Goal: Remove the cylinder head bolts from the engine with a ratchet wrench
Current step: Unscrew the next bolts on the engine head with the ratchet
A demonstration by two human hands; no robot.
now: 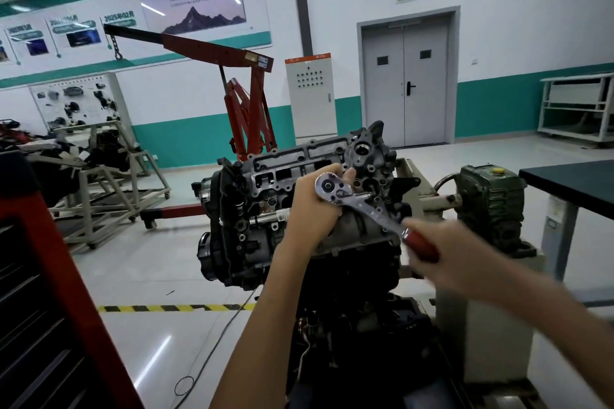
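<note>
The ratchet wrench (362,206) sits just right of the frame's centre, held in both hands over the top of the engine (259,196). On my feed its round chrome head is uppermost. The shaft slants down to the right and ends in a red grip.

The left hand (309,209) comes up from the lower middle of the frame. It cups the wrench head, and its fingers (349,173) are curled round behind it, so it is grasping the tool at that end. The right hand (445,256) reaches in from the lower right and is badly blurred. The red grip disappears into it, so I read its fingers as clenched round the handle, though I cannot make out each one.

I cannot tell what the head is seated on, since the left hand hides whatever is beneath it. A short chrome bar (267,218) lies on the engine, just left of the left hand.

The engine is carried on a stand, with a green gearbox (488,202) at its right end. A dark-topped bench (571,186) is at the right edge of the frame, and a red tool cabinet (40,276) fills the lower left. Behind the engine, above centre, stand a red hoist (249,103) and a grey double door (405,83). A yellow-and-black stripe (172,308) runs across the floor.
</note>
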